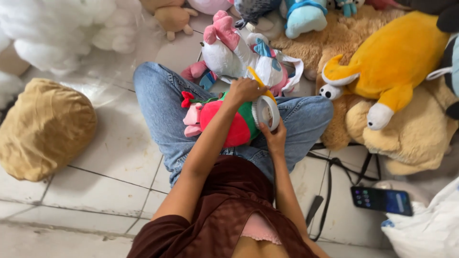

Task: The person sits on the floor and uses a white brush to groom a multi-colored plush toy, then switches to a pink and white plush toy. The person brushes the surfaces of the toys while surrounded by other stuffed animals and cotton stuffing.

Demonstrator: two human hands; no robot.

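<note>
A red, green and pink plush toy (229, 125) lies on my lap across my jeans. My left hand (245, 90) grips its upper end, fingers closed over the green part near a yellow piece. My right hand (273, 137) holds the toy's white round end (266, 112) from below. A white and pink plush toy (239, 55) with a blue bow lies just beyond my knees.
A heap of white stuffing (62, 28) sits at the top left, a tan cushion (45, 126) on the tiled floor at the left. Large yellow (397, 62) and beige (411, 134) plush toys pile at the right. A phone (381, 199) and black straps (334, 177) lie on the floor.
</note>
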